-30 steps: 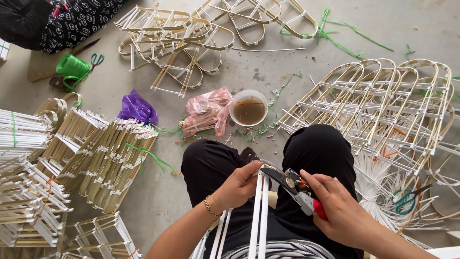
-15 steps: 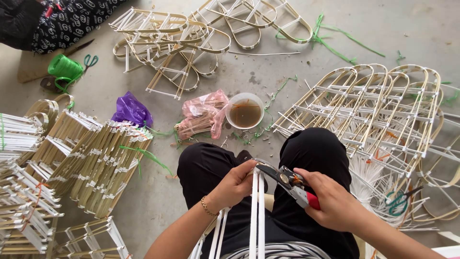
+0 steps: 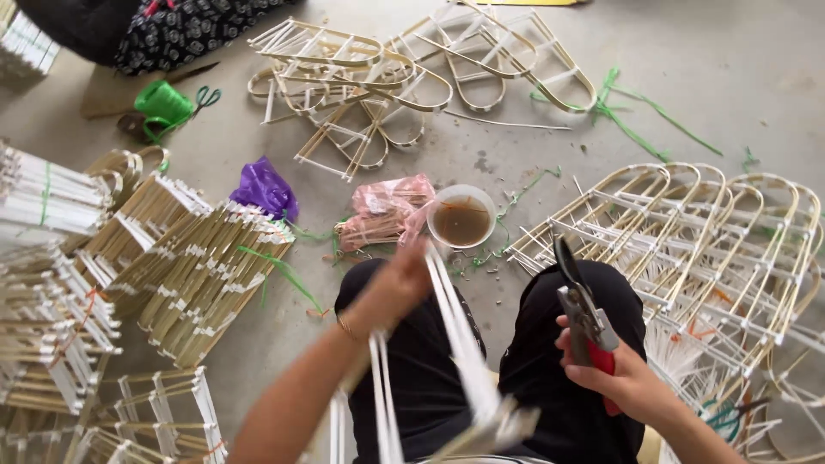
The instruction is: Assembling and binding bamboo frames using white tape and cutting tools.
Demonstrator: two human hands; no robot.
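- The left hand (image 3: 397,288) is raised over the person's lap, its fingers wrapped around the upper ends of a frame of white strips (image 3: 454,335); the hand and strips are blurred.
- The frame of white strips slants from the left hand down toward the bottom edge of the view, crossing the black trousers (image 3: 550,344). More of its strips hang below the left forearm.
- The right hand (image 3: 620,381) sits over the right knee, its fingers closed around the red handle of a pair of pruning shears (image 3: 580,309).
- The pruning shears point upward and slightly left, the dark blades close together; they stand apart from the strips.
- On the concrete floor (image 3: 730,77), just in front of the knees, stands a small white bowl (image 3: 461,216) holding a brownish liquid.
- Beside the bowl, to its left, lies a pink plastic bag (image 3: 385,210), and farther left a crumpled purple bag (image 3: 265,189).
- A row of arched bamboo frames (image 3: 713,232) lies to the right of the knees.
- Stacks of straight-sided bamboo frames (image 3: 172,258) fill the left side.
- Farther off on the floor lies a loose heap of curved frames (image 3: 387,77).
- A green spool of string (image 3: 161,105) with scissors (image 3: 204,96) beside it lies at the upper left.
- Green string scraps (image 3: 636,112) trail across the floor at the upper right.
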